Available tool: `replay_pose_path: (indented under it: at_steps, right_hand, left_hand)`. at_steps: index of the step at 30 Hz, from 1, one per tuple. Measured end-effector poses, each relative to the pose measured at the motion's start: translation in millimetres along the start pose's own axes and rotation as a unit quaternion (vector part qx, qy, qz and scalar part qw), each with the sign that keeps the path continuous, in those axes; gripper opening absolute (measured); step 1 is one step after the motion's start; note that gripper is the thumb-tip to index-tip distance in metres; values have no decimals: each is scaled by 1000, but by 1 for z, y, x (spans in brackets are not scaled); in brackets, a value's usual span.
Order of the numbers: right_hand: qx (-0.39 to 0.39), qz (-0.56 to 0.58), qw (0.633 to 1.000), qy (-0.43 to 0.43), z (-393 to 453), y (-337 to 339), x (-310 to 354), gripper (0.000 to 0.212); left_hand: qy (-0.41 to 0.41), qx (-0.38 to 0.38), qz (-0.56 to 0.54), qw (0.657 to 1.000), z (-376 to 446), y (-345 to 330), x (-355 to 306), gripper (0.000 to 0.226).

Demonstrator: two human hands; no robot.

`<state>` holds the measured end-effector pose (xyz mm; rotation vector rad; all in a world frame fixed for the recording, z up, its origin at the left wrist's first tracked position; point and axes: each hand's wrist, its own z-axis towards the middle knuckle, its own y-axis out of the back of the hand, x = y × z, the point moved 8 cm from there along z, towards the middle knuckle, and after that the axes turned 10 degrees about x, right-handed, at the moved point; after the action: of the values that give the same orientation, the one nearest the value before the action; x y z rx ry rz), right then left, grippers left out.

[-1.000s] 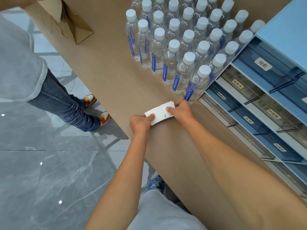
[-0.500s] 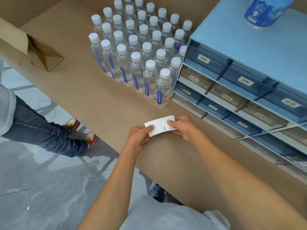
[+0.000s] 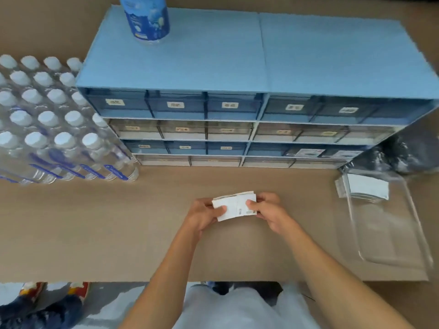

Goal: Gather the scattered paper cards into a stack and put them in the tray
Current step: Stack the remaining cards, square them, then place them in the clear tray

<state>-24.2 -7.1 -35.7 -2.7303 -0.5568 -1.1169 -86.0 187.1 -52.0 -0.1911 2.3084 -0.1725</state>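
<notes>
A stack of white paper cards (image 3: 234,205) is held just above the tan counter, in the middle of the view. My left hand (image 3: 204,213) grips its left end and my right hand (image 3: 268,210) grips its right end, thumbs on top. A clear plastic tray (image 3: 389,233) lies on the counter at the right, apart from my hands. More white cards (image 3: 367,187) lie at the tray's far end.
A blue drawer cabinet (image 3: 213,103) stands behind the cards, with a blue canister (image 3: 146,17) on top. Several water bottles (image 3: 47,129) crowd the left. A dark bag (image 3: 408,153) sits at the right. Another person's shoes (image 3: 54,290) show at the lower left.
The view has swung right, bringing the whole cabinet and the clear tray into sight. Both hands still hold the card stack, now lifted off the counter and farther from the bottles.
</notes>
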Motion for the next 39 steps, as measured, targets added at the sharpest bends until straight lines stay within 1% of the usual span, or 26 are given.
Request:
replay_pose_path:
  at_steps: [2, 6, 9, 12, 17, 19, 22, 24, 25, 27, 30, 31, 35, 39]
  right_hand:
    - [-22, -9, 999, 25, -12, 23, -5, 23]
    - [-62, -32, 995, 77, -33, 57, -12, 35]
    - [-81, -46, 989, 117, -43, 73, -19, 42]
    - [-94, -69, 984, 138, -49, 82, -27, 47]
    - [-89, -128, 978, 136, -47, 75, -49, 51]
    - [-84, -111, 980, 142, -44, 71, -58, 53]
    - [-58, -44, 985, 155, -43, 66, -64, 55]
    - [-57, -5, 986, 155, -42, 63, -67, 57]
    - [-66, 9, 986, 155, -43, 63, -68, 56]
    - [-90, 33, 983, 158, -45, 63, -68, 45]
    - [-119, 57, 977, 168, -47, 61, -68, 15]
    - [-123, 66, 975, 171, -48, 60, -67, 8]
    - [-135, 80, 974, 166, -50, 57, -66, 6]
    - [-145, 86, 974, 155, -49, 56, -67, 8]
  left_hand:
    - [-15, 5, 55, 998, 6, -21, -6, 21]
    - [-50, 8, 115, 992, 11, -56, -15, 33]
    - [-101, -1, 154, 983, 7, -75, -20, 32]
    - [-142, -4, 173, 975, 3, -81, -17, 37]
    - [-155, -51, 206, 965, -9, -71, 7, 39]
    - [-151, -59, 202, 966, -12, -70, 14, 41]
    - [-158, -59, 189, 967, -14, -73, 18, 43]
    - [-165, -60, 181, 968, -14, -74, 20, 44]
    - [-166, -62, 178, 968, -14, -75, 22, 45]
    - [-173, -65, 174, 967, -15, -76, 25, 46]
    - [-183, -62, 161, 968, -19, -79, 27, 47]
    - [-186, -60, 154, 968, -20, -80, 27, 45]
    - [-204, -76, 115, 969, -28, -85, 29, 28]
    - [-232, -111, 118, 959, -30, -90, 21, 15]
